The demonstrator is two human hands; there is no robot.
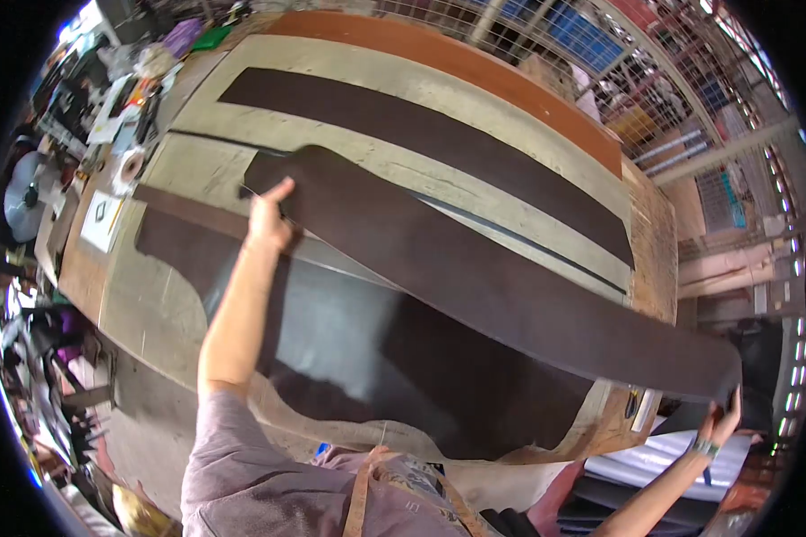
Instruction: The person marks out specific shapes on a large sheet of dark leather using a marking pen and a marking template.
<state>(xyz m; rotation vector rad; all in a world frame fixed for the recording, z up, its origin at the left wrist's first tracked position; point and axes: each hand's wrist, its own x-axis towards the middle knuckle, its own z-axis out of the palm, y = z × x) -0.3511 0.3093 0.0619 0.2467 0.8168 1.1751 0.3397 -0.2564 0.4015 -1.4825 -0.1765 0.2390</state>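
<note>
A long dark brown leather strip [501, 291] is held up by its two ends over the table. My left hand [271, 217] grips its left end, with the thumb pointing up. At the far right, my right hand [721, 421] has hold of the other end near its lower corner. Under the strip lies a large dark hide [331, 331] with irregular edges, shiny in its middle. Farther back, a second long dark strip [430, 143] lies flat on the pale table surface [331, 55].
An orange-brown sheet [475, 67] runs along the table's far edge. Papers, a roll [128, 167] and tools crowd the left side. Wire mesh shelving [591, 45] stands behind. A small tool [632, 403] lies at the table's right front corner.
</note>
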